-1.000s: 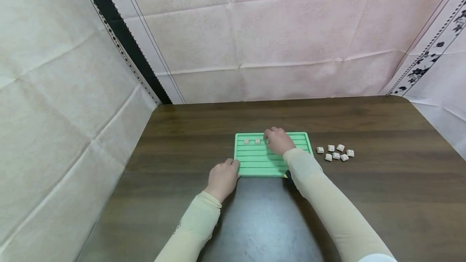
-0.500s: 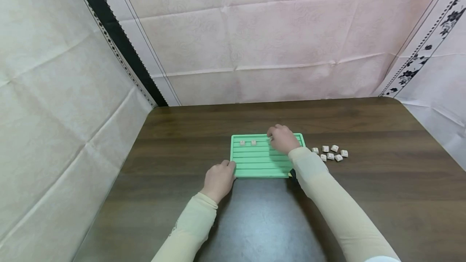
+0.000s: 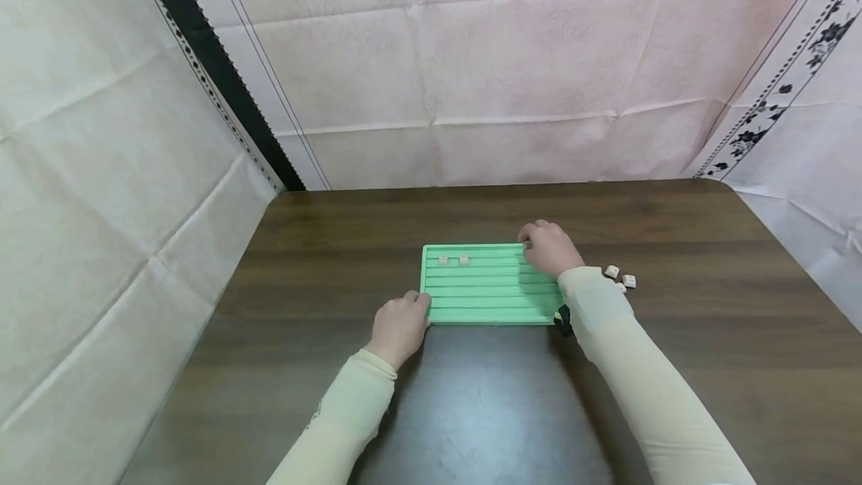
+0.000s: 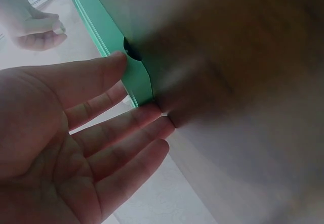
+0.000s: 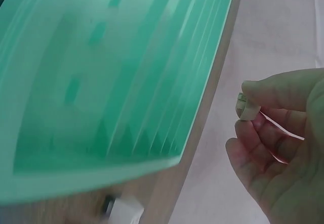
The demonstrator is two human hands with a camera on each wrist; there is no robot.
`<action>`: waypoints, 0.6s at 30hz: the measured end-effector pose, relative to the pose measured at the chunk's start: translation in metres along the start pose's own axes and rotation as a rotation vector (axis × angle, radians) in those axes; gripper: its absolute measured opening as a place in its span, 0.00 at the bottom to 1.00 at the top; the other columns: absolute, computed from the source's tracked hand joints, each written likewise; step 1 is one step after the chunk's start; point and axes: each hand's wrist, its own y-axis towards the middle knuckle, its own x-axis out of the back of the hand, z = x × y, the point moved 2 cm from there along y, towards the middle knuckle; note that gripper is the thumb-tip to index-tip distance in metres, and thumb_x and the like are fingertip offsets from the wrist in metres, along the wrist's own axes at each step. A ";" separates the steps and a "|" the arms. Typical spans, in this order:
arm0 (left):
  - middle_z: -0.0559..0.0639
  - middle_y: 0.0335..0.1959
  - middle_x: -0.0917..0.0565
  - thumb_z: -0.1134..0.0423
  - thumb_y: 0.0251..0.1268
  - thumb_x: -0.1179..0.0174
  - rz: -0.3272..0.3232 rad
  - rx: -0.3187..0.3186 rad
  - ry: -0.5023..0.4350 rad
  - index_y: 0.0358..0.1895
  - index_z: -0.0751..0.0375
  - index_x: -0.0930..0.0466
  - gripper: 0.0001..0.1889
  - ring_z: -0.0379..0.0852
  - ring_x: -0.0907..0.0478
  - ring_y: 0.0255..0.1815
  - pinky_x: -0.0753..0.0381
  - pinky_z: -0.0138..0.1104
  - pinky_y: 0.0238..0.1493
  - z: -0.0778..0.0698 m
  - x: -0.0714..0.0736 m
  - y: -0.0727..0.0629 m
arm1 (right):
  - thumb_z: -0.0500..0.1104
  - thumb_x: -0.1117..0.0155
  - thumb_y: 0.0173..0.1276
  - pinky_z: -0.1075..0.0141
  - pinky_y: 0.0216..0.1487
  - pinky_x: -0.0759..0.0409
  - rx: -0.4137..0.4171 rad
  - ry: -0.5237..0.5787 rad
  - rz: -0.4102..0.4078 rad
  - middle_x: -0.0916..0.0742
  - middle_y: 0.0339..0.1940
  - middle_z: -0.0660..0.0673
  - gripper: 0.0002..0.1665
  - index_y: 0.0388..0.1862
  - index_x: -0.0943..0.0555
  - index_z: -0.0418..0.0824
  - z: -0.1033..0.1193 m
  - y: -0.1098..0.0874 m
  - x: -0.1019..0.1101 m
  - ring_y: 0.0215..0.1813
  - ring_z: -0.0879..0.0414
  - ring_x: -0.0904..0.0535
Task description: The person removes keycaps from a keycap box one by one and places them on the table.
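A green ridged tray [image 3: 491, 292] lies on the table. Two small white tiles, a left one [image 3: 443, 260] and a right one [image 3: 464, 260], sit in its back row. My left hand [image 3: 399, 329] holds the tray's front left corner. In the left wrist view, the thumb [image 4: 109, 72] presses the tray's side wall [image 4: 114, 47] while the other fingers reach past the corner. Above the tray's back right part, my right hand [image 3: 551, 248] pinches another small white tile [image 5: 248, 106] between thumb and fingers. That tile shows a marked face in the right wrist view.
Loose white tiles [image 3: 629, 281] lie on the brown table [image 3: 680, 335] right of the tray, partly hidden by the right sleeve [image 3: 599, 313]. A patterned pale cloth [image 3: 539, 81] hangs behind the table, with more at the sides.
My right hand has moved right, from over the middle of the tray's back row to its back right part, its sleeve now covering several loose tiles. The left hand keeps its hold.
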 end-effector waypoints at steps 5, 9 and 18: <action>0.53 0.31 0.18 0.59 0.55 0.36 0.027 0.012 -0.007 0.36 0.59 0.23 0.09 0.45 0.24 0.22 0.26 0.34 0.21 -0.002 0.002 0.001 | 0.35 0.56 0.66 0.49 0.49 0.29 -0.029 0.010 -0.007 0.22 0.49 0.35 0.18 0.50 0.23 0.33 -0.016 -0.008 0.010 0.51 0.40 0.27; 0.53 0.31 0.18 0.59 0.56 0.36 0.037 0.024 -0.009 0.36 0.59 0.23 0.09 0.46 0.24 0.23 0.26 0.35 0.21 -0.002 0.002 0.001 | 0.36 0.57 0.67 0.47 0.50 0.29 -0.066 0.023 -0.013 0.23 0.49 0.34 0.18 0.51 0.24 0.32 -0.033 -0.018 0.017 0.51 0.39 0.28; 0.53 0.32 0.18 0.59 0.56 0.36 0.041 0.021 -0.001 0.37 0.59 0.22 0.10 0.45 0.24 0.23 0.26 0.34 0.21 -0.003 0.001 0.000 | 0.36 0.55 0.67 0.45 0.49 0.30 -0.142 0.013 -0.050 0.23 0.47 0.33 0.17 0.50 0.25 0.30 -0.064 -0.042 0.040 0.49 0.39 0.28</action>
